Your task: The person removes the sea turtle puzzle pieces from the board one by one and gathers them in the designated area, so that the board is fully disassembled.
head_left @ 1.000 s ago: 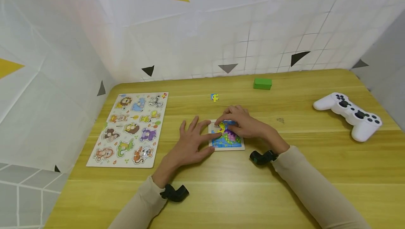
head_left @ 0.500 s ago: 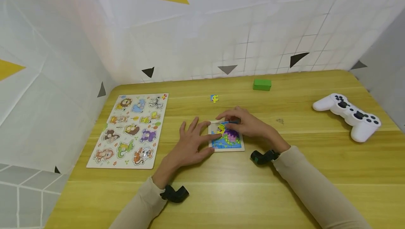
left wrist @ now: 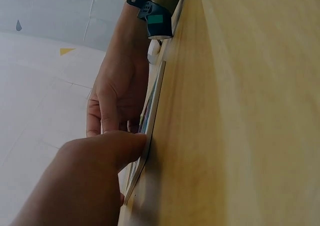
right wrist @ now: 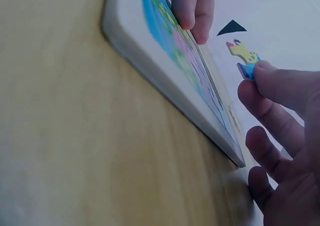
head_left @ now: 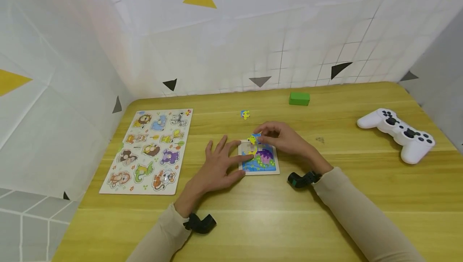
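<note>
A small jigsaw puzzle in a pale square tray (head_left: 264,173) lies mid-table, its picture blue, purple and yellow. Bare tray floor shows at its upper left. My left hand (head_left: 220,165) rests at the tray's left side, fingers spread, the index finger reaching over the picture and the thumb at the edge. Thumb and index finger of my right hand (head_left: 283,138) pinch a yellow-and-blue jigsaw piece (right wrist: 245,55) above the tray's far edge. The right wrist view shows that piece raised off the puzzle, held by one end. Another loose piece (head_left: 245,114) lies farther back on the table.
A larger animal puzzle board (head_left: 149,151) lies to the left. Toward the back stands a green block (head_left: 299,99), and a white game controller (head_left: 397,134) lies at the right. White sheeting (head_left: 224,45) rises behind the table.
My right hand has drawn back from the puzzle toward its far edge, lifting a jigsaw piece that now shows between thumb and index finger. My left hand has stayed in place.
</note>
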A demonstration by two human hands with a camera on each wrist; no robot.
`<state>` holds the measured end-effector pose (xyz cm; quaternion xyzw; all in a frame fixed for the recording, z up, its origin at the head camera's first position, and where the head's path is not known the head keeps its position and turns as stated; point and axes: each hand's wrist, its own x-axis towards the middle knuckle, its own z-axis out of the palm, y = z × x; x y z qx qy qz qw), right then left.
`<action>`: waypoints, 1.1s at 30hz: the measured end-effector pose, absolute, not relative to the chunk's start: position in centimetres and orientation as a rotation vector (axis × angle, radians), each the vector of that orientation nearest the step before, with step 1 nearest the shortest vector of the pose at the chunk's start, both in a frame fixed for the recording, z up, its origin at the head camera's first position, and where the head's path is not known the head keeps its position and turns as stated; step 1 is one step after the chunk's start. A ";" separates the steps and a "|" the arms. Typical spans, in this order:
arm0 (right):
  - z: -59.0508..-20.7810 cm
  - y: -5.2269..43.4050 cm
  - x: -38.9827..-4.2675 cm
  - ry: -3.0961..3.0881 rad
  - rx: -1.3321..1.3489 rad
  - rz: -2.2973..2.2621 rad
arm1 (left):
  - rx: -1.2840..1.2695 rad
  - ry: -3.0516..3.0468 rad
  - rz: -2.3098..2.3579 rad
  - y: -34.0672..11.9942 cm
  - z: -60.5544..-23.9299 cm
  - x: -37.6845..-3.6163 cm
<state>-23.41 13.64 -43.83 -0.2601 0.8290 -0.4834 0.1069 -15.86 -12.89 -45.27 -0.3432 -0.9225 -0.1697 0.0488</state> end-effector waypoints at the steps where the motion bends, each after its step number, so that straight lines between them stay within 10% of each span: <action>1: -43.8 13.7 -23.5 2.446 -0.753 -1.425 | -1.045 -2.811 -0.515 -12.9 -45.3 -15.9; 33: -43.7 13.6 -30.3 2.747 -0.425 -1.260 | -1.049 -2.811 -0.541 -13.0 -45.6 -15.9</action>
